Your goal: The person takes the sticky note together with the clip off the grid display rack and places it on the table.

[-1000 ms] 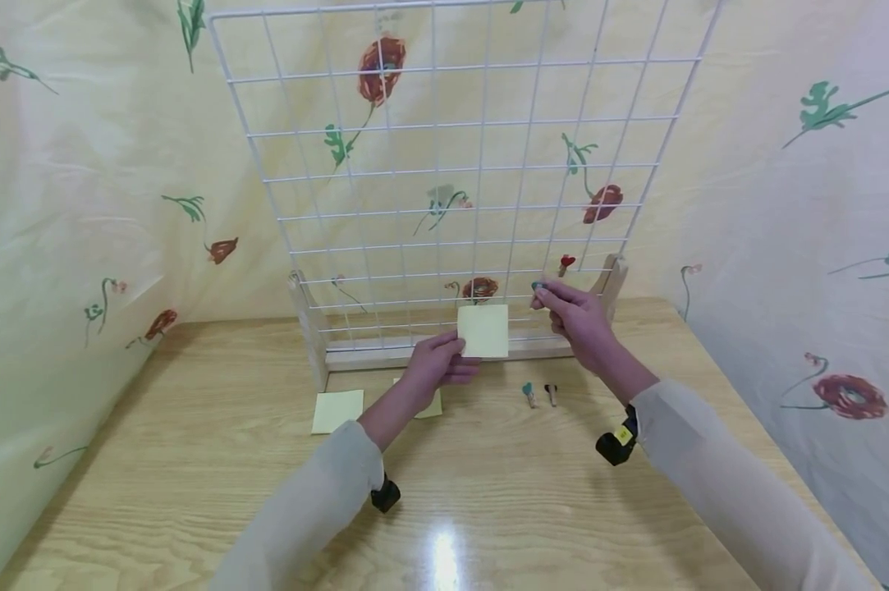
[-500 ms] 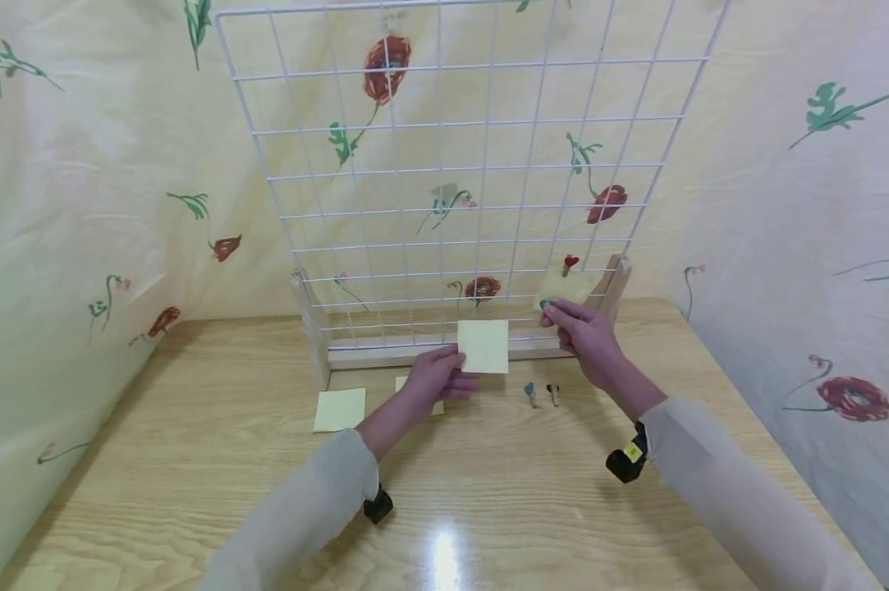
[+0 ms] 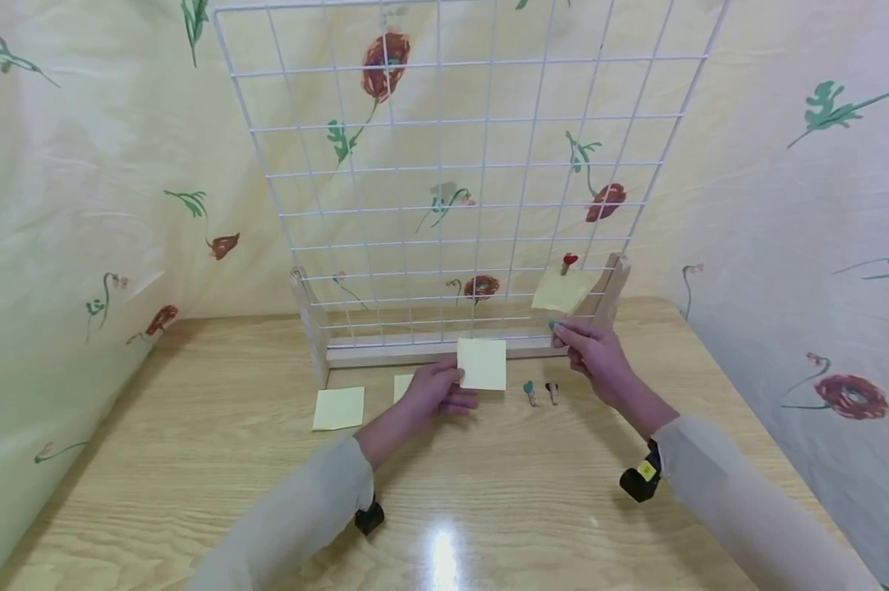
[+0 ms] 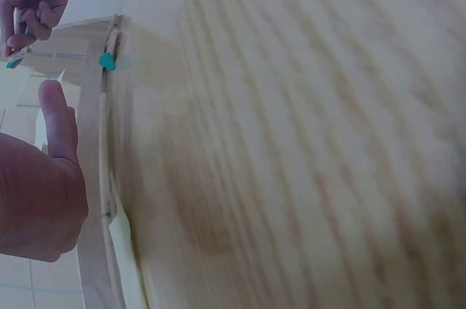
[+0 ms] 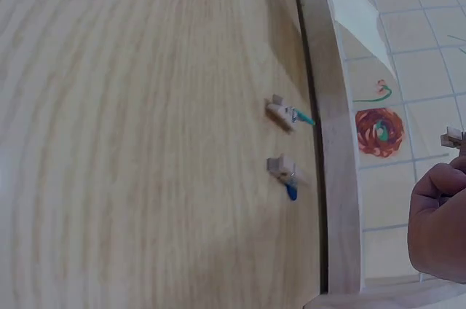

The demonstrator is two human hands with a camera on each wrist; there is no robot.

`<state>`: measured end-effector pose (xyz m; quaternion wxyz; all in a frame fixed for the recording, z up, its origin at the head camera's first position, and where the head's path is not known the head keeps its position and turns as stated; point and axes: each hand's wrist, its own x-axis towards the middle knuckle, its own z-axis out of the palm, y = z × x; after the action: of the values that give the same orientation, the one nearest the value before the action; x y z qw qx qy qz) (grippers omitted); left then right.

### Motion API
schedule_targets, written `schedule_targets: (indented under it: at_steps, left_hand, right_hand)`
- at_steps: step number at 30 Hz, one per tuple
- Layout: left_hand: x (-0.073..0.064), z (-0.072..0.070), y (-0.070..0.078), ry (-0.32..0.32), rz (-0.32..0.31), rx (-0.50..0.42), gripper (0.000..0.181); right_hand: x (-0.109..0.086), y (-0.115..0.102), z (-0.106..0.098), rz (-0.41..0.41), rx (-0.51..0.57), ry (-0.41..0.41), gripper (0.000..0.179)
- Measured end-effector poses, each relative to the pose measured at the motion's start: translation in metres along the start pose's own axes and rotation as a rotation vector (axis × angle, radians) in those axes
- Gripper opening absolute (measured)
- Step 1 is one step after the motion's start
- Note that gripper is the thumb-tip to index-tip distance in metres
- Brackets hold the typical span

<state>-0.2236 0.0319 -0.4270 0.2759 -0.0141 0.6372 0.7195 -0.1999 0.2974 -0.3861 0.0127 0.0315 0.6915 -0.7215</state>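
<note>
My left hand (image 3: 435,389) holds a pale yellow sticky note (image 3: 483,364) by its left edge, between thumb and fingers, low in front of the wire grid (image 3: 438,168). My right hand (image 3: 598,361) pinches a small wooden clothespin (image 5: 451,138) with a teal heart (image 3: 555,326). It is just below another yellow note (image 3: 561,290), which hangs at the grid's lower right under a red-heart clothespin (image 3: 569,262). Two more mini clothespins lie on the table between the hands, one teal (image 3: 529,392) and one dark blue (image 3: 552,392).
A yellow note (image 3: 338,409) lies on the table at the left. Another note (image 3: 403,386) is partly hidden behind my left hand. The grid stands in a wooden base (image 3: 385,356) with upright side posts. Flowered cloth (image 3: 104,180) surrounds the wooden table (image 3: 215,460).
Both hands have moved down, the left with its sticky note, the right with the teal clothespin and slightly rightward. The note under the red clothespin has come into full view.
</note>
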Motion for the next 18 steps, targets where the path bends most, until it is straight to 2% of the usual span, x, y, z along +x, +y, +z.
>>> schedule_targets:
  at_steps: [12, 18]
  left_hand:
    - [0.001, -0.001, -0.011, -0.012, -0.008, 0.015, 0.051]
    - [0.002, 0.000, -0.014, -0.007, -0.021, 0.015, 0.050]
  right_hand:
    - [-0.005, 0.011, -0.011, 0.109, -0.056, 0.030, 0.010]
    - [-0.007, 0.019, -0.017, 0.146, -0.118, 0.036, 0.018]
